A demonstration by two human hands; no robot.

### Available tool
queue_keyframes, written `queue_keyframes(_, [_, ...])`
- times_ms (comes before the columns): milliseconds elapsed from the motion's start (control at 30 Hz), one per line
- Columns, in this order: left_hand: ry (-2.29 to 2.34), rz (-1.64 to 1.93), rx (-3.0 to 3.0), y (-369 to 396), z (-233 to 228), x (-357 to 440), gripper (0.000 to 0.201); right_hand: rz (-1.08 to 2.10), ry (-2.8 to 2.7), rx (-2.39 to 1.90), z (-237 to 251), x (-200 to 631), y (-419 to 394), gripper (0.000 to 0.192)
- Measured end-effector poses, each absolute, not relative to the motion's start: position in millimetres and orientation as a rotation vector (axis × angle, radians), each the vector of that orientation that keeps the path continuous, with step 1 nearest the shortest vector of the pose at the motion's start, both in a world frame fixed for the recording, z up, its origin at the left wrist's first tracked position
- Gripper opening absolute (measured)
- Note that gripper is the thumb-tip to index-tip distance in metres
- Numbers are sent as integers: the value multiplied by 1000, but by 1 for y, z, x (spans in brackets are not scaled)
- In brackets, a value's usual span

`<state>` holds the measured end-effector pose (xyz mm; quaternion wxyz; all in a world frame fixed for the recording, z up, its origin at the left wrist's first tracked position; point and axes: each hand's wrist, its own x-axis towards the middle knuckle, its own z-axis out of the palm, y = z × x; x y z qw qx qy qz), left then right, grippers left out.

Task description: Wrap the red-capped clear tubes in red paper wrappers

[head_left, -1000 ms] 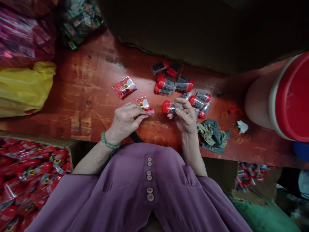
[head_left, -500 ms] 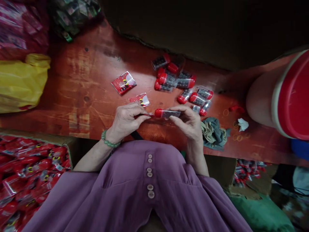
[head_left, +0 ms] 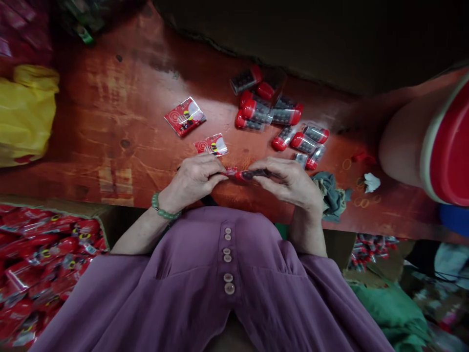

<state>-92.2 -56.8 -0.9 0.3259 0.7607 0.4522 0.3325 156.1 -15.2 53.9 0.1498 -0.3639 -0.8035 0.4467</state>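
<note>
I view the work from above through the head camera. The left hand [head_left: 198, 180] is closed in a pinch: thumb and fingers grip the edge of a small red packet [head_left: 232, 171]. The right hand [head_left: 291, 185] grasps a tube [head_left: 251, 174] between thumb and fingers. The tube lies nearly level above the near part of the table [head_left: 146, 132], between the two hands, red cap toward the left. Cap and packet are close together; I cannot tell whether they touch.

Reference positions:

- Far and left of the packet: two printed red cards [head_left: 211, 145], set apart from each other.
- Far side, right of the cards: a pile of capped tubes [head_left: 258, 112], some resting on others. A smaller group [head_left: 306, 142] lies nearer and to the right.
- Just beside the right hand, on its right: a crumpled cloth [head_left: 334, 195].
- Farther right: a white scrap [head_left: 372, 182], then a bucket [head_left: 405, 142] with a red lid [head_left: 452, 151].
- Left edge: a yellow bag [head_left: 27, 115].
- Near left, below the table: a box of red packs [head_left: 47, 264].
</note>
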Motion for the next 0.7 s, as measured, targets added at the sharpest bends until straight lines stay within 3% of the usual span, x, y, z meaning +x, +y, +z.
queue_keyframes(400, [1130, 806, 1862, -54, -9, -93, 15, 1232, -2536, -942, 64, 149, 1, 20])
queue_keyframes(700, [1086, 697, 1630, -55, -2, -90, 16, 1453, -2327, -858, 59, 139, 7, 17])
